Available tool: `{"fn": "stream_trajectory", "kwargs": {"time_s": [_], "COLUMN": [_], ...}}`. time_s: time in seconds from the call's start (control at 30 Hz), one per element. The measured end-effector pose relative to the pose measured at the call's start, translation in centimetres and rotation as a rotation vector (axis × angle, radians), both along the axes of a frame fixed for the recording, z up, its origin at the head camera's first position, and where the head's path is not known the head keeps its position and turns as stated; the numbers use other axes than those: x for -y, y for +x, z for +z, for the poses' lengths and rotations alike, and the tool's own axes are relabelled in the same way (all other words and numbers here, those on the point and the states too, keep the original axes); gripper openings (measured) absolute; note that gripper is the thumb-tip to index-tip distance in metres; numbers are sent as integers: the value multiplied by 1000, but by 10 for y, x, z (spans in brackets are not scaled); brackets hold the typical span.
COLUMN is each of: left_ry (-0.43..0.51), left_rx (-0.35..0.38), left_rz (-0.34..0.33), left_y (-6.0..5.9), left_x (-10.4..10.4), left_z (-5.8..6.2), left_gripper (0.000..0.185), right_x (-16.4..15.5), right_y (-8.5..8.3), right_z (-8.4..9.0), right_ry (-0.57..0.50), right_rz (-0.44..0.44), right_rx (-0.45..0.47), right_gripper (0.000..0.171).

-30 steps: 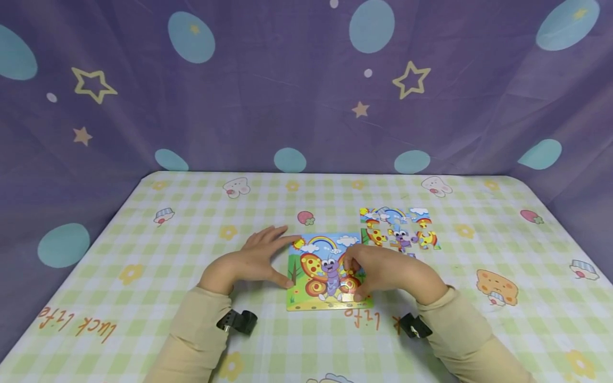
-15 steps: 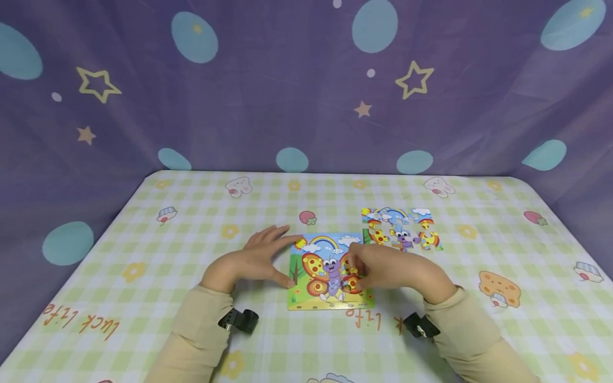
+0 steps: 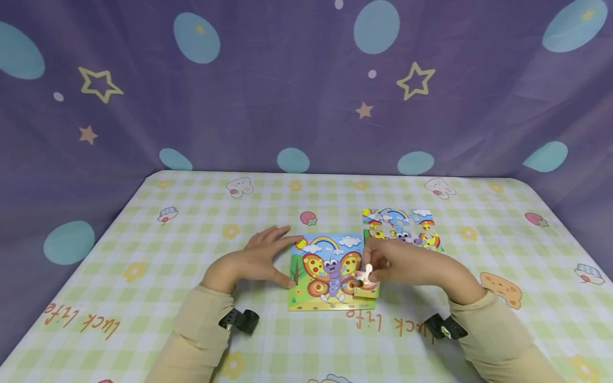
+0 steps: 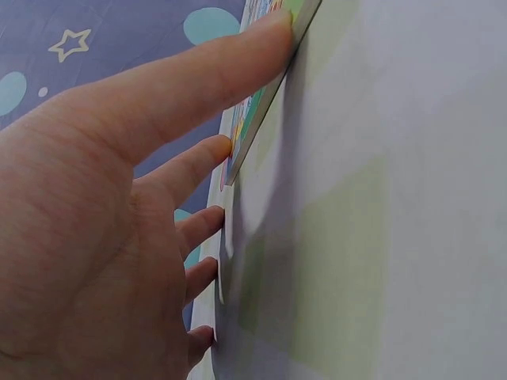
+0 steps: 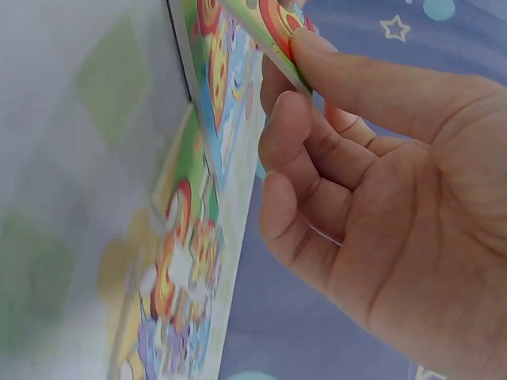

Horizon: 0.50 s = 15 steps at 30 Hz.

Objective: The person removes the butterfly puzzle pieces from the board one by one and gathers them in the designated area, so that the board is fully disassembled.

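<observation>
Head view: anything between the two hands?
Yes. The butterfly puzzle board lies between the left hand, touching its left edge, and the right hand, pinching a puzzle piece.

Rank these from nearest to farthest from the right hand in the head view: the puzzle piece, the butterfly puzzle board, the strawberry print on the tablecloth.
1. Puzzle piece: pinched in the right hand, at the board's right edge.
2. Butterfly puzzle board: just left of that hand, lying flat.
3. Strawberry print: farther back and to the left, on the tablecloth.

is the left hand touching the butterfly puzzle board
Touching. The left wrist view shows the left hand with thumb and index fingertip pressed against the edge of the butterfly puzzle board.
</observation>
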<state>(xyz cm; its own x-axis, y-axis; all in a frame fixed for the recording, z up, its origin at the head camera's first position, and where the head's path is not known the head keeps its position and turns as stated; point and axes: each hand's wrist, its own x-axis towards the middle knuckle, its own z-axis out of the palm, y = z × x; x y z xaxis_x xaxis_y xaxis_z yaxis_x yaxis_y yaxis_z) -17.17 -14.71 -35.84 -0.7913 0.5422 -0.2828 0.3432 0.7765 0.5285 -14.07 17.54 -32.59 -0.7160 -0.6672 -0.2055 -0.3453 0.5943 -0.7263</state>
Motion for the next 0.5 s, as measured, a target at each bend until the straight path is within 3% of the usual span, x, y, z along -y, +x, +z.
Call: {"fn": "stream_trajectory", "kwargs": {"time_s": [0.17,0.5], "left_ry": [0,-5], "left_rx": [-4,-5], "left_rz": [0,5], "left_y": [0,0], "left_x": [0,-1], "left_z": [-1,-1], "left_gripper": [98,98], "right_x": [-14,-39], "right_y": [3,6], "right_z": [3,6], "right_ry": [4,-21], "right_rz": [-40,-69], "right_rx": [-28,2], "right_gripper": [17,17]}}
